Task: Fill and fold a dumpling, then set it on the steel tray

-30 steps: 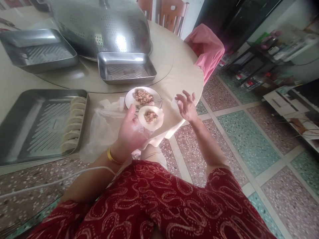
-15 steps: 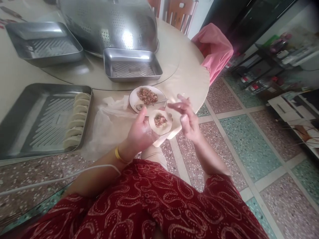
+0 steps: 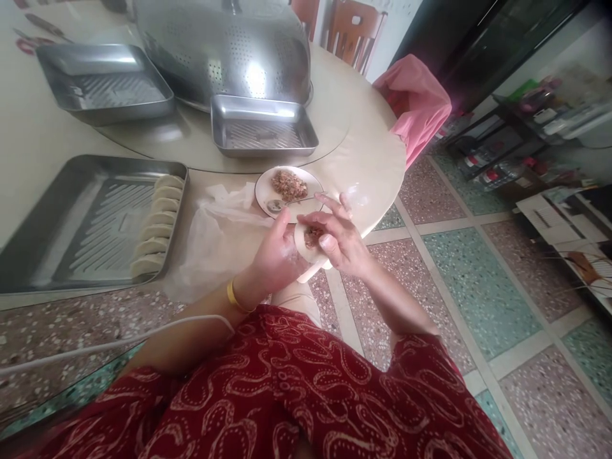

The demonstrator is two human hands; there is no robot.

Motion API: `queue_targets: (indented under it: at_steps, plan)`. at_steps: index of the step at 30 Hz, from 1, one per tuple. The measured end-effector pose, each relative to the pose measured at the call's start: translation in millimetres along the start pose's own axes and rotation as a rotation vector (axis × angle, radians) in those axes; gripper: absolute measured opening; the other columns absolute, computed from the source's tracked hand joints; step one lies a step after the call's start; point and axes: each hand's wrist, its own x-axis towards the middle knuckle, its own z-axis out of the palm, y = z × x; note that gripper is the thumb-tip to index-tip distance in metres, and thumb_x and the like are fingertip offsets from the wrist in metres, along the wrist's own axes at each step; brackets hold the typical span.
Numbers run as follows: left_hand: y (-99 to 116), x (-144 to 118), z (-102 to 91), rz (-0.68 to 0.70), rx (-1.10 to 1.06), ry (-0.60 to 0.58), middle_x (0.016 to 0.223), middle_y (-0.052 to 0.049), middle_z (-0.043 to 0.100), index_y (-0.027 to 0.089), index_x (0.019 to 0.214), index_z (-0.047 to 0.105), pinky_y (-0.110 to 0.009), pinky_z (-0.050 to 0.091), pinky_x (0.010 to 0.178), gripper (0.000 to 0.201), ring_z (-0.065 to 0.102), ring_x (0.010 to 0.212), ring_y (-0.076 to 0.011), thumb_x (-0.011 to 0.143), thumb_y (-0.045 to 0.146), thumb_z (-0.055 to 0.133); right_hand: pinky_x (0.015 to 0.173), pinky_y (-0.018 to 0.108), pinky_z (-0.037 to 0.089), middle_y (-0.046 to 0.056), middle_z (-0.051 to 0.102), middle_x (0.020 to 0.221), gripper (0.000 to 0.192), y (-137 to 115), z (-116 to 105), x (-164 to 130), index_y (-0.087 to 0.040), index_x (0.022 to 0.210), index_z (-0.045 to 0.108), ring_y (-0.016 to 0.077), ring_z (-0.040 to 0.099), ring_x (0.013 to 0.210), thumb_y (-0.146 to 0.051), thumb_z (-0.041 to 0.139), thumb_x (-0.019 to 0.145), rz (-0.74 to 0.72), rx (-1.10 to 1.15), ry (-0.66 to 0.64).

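Wrapper [image 3: 301, 243]: centre of frame
Left hand [image 3: 276, 258]: cradles it, thumb raised, other fingers hidden
Right hand [image 3: 345, 237]: fingers bent over its right side; pinching, cannot tell

A single camera worn on the person's head looks forward and steeply down, past the red shirt [image 3: 296, 395] along the bottom edge. The left hand [image 3: 277, 258] and right hand [image 3: 348, 247] sit close, near the middle. The wide view takes in the table [image 3: 373, 153] ahead, a wooden chair [image 3: 352, 32] farther off and tiled floor [image 3: 482, 287] rightward.
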Motion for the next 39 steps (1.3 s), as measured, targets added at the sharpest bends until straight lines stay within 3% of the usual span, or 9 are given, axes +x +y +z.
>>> queue_targets:
  at_steps: [4, 8, 15, 19, 23, 28, 32, 36, 39]
  plan:
    - [1, -3, 0.5, -0.003, -0.045, -0.005, 0.096, -0.008, 0.074, 0.017, 0.145, 0.046, -0.044, 0.051, 0.107, 0.069, 0.069, 0.109, -0.0246, 0.099, 0.061, 0.020, 0.130, 0.054, 0.007, 0.000, 0.075, 0.096, 0.058, -9, 8, 2, -0.028, 0.122, 0.059, 0.0204, 0.038, 0.146, -0.058, 0.015, 0.101, -0.067, -0.008, -0.040]
    - [3, -6, 3.9, -0.028, -0.073, 0.005, 0.094, -0.008, 0.075, 0.017, 0.139, 0.052, -0.043, 0.052, 0.105, 0.070, 0.069, 0.110, -0.0268, 0.097, 0.066, 0.024, 0.130, 0.052, 0.013, -0.001, 0.071, 0.113, 0.054, -5, 5, -1, -0.034, 0.121, 0.060, 0.0209, 0.042, 0.143, -0.060, 0.017, 0.100, -0.115, -0.098, 0.023]
    - [2, -2, -1.4, -0.031, -0.041, 0.085, 0.114, -0.014, 0.072, 0.014, 0.128, 0.062, -0.042, 0.052, 0.105, 0.070, 0.067, 0.115, -0.0265, 0.099, 0.062, 0.020, 0.122, 0.066, 0.016, 0.006, 0.068, 0.113, 0.060, 81, -33, -6, -0.024, 0.116, 0.060, 0.0307, 0.044, 0.140, -0.051, 0.008, 0.103, 0.347, -0.455, 0.203]
    - [0, 2, -8.2, -0.039, -0.028, 0.054, 0.116, -0.014, 0.072, 0.014, 0.133, 0.059, -0.042, 0.050, 0.107, 0.068, 0.066, 0.116, -0.0261, 0.099, 0.060, 0.023, 0.122, 0.064, 0.014, 0.006, 0.070, 0.113, 0.058, 118, -26, -18, -0.023, 0.110, 0.062, 0.0314, 0.045, 0.139, -0.048, 0.010, 0.103, 0.432, -0.439, 0.092]
    - [0, 4, -7.0, -0.031, -0.025, 0.064, 0.114, -0.014, 0.072, 0.013, 0.135, 0.057, -0.042, 0.049, 0.107, 0.068, 0.067, 0.114, -0.0254, 0.100, 0.059, 0.022, 0.122, 0.064, 0.011, 0.005, 0.070, 0.113, 0.053, 125, -16, -25, -0.024, 0.109, 0.062, 0.0301, 0.043, 0.141, -0.045, 0.014, 0.103, 0.444, -0.425, 0.075]
    - [0, 6, -3.1, -0.020, -0.023, 0.109, 0.112, -0.013, 0.073, 0.014, 0.134, 0.058, -0.041, 0.049, 0.106, 0.068, 0.068, 0.112, -0.0248, 0.099, 0.060, 0.022, 0.121, 0.067, 0.011, 0.007, 0.071, 0.112, 0.055, 113, -25, -23, -0.023, 0.107, 0.063, 0.0322, 0.045, 0.140, -0.048, 0.015, 0.103, 0.455, -0.380, 0.123]
    - [-2, 8, -6.6, -0.056, -0.044, 0.093, 0.116, -0.013, 0.071, 0.015, 0.135, 0.056, -0.042, 0.049, 0.107, 0.068, 0.066, 0.115, -0.0262, 0.098, 0.063, 0.024, 0.123, 0.062, 0.019, 0.005, 0.071, 0.116, 0.052, 69, -29, -16, -0.025, 0.117, 0.059, 0.0277, 0.045, 0.141, -0.052, 0.017, 0.103, 0.372, -0.206, 0.280]
    - [-4, 10, -9.2, -0.070, -0.056, -0.014, 0.121, -0.013, 0.069, 0.016, 0.139, 0.051, -0.044, 0.045, 0.110, 0.072, 0.062, 0.122, -0.0280, 0.096, 0.067, 0.026, 0.124, 0.062, 0.019, -0.003, 0.072, 0.109, 0.049, 21, -16, -11, -0.032, 0.119, 0.057, 0.0225, 0.046, 0.141, -0.055, 0.017, 0.103, 0.088, 0.034, 0.227]
    - [-5, 8, -4.7, -0.056, -0.037, -0.064, 0.120, -0.016, 0.068, 0.010, 0.139, 0.048, -0.043, 0.043, 0.112, 0.078, 0.059, 0.126, -0.0280, 0.097, 0.066, 0.015, 0.125, 0.062, 0.014, -0.004, 0.073, 0.111, 0.044, 7, -5, -11, -0.033, 0.120, 0.057, 0.0223, 0.044, 0.143, -0.054, 0.023, 0.104, 0.026, 0.069, 0.130]
